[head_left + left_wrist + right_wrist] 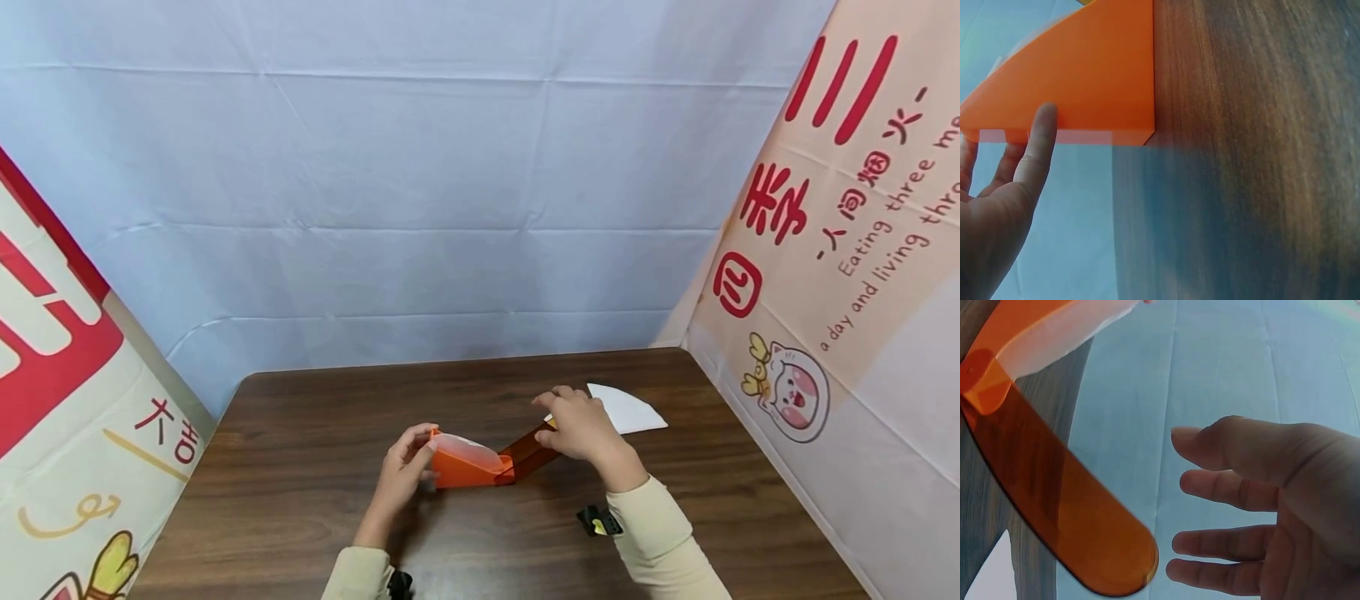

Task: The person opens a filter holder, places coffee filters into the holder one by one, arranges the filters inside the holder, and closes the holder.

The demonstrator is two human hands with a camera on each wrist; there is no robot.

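Note:
An orange coffee filter holder (461, 473) stands on the table, with white paper filters (467, 448) fanned inside. Its translucent brown lid (1066, 494) is swung out to the right on a hinge. My left hand (401, 475) holds the holder's left end; in the left wrist view the thumb lies on the side wall (1097, 75) and the fingers reach around the edge. Close by the lid's rounded end is my right hand (1291, 506), fingers spread and nothing between them. Just beyond it lies a white fan-shaped paper filter (630, 412).
Everything rests on a dark wood-grain table (315, 467). Pale blue cloth (405, 183) hangs behind its far edge. Printed cloth panels (847, 250) with red characters and cartoon figures rise on the left and right sides.

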